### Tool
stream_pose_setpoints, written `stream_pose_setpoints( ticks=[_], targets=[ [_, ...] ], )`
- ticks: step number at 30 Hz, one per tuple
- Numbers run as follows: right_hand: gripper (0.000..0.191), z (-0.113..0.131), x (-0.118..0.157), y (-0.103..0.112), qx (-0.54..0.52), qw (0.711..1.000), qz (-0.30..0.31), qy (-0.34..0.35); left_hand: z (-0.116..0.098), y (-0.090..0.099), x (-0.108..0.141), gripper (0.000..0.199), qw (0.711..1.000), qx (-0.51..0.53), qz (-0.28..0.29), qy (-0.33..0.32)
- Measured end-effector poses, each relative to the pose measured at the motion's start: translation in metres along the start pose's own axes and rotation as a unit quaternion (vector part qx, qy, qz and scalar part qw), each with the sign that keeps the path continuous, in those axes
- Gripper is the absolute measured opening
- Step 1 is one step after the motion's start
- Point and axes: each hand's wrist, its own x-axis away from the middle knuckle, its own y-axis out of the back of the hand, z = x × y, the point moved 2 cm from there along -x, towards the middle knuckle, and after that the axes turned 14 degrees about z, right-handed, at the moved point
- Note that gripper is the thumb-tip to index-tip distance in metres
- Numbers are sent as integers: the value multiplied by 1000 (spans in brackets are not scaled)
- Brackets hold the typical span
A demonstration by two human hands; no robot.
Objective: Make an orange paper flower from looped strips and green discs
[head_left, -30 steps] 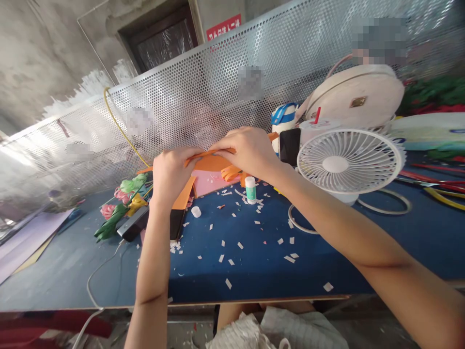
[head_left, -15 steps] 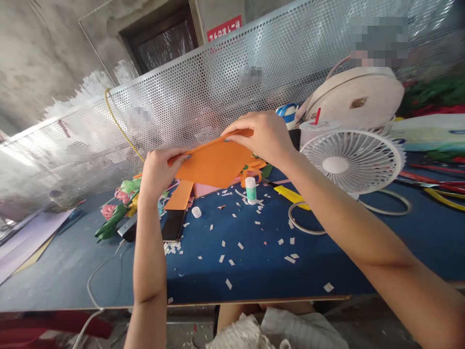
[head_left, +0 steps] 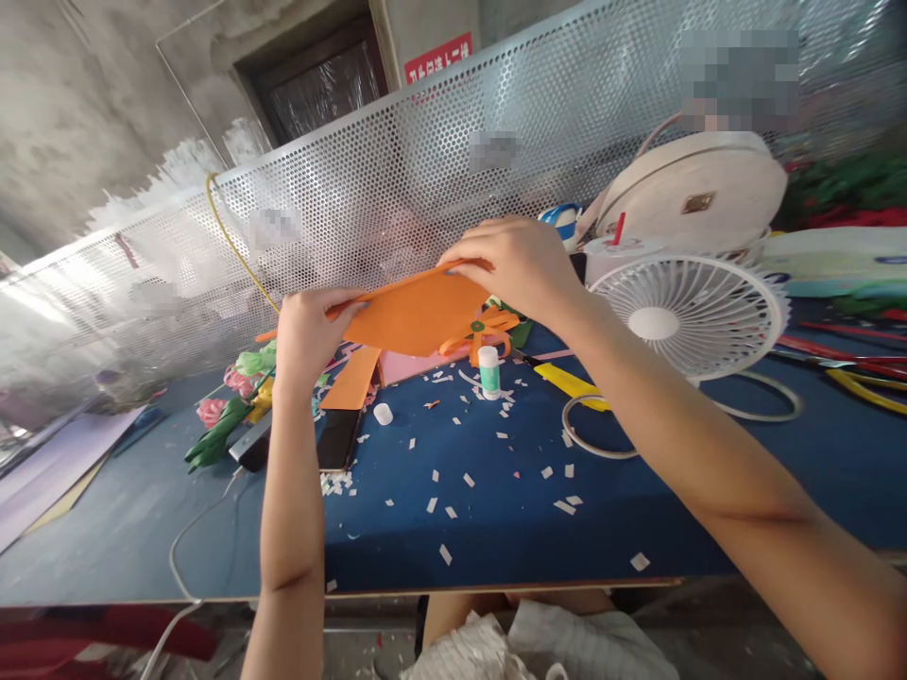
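An orange sheet of paper [head_left: 418, 316] is stretched between my two hands, raised above the blue table. My left hand [head_left: 312, 331] pinches its left end. My right hand [head_left: 514, 260] grips the upper right edge, thumb in front and fingers behind. Below and to the right of the sheet lies an orange paper flower [head_left: 477, 328] with a green centre. An uncapped glue stick [head_left: 488, 372] stands upright on the table, its white cap [head_left: 384, 414] lying to the left. An orange paper strip [head_left: 352, 378] rests partly over a black phone [head_left: 338, 440].
White paper scraps litter the blue table [head_left: 496, 538]. Yellow-handled scissors or a cutter [head_left: 571, 382] and a white fan [head_left: 680, 316] with a cable are near my right arm. Paper flowers [head_left: 237, 406] lie at left. A perforated metal screen [head_left: 397, 179] and a white bag [head_left: 694, 194] stand behind.
The orange sheet has shifted slightly, with its lower right part raised, so more of the orange paper flower shows. My right hand has moved a little to the right.
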Motion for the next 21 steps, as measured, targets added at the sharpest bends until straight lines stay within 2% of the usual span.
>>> stream_pose_setpoints(
  ticks=[3, 6, 11, 21],
  targets=[
    [23, 10, 0, -5, 14, 1000, 16, 8, -1, -1, -3, 17, 999, -27, -9, -37],
    [25, 17, -1, -10, 8, 1000, 18, 3, -1, -2, -6, 14, 998, -45, -22, -46],
    [26, 16, -1, -10, -24, 1000, -7, -7, -2, -2, -5, 14, 998, -5, -26, -48],
    [26, 14, 0, -10, -30, 999, -19, -4, -1, -6, -5, 13, 998, -17, 35, -44]
  ],
)
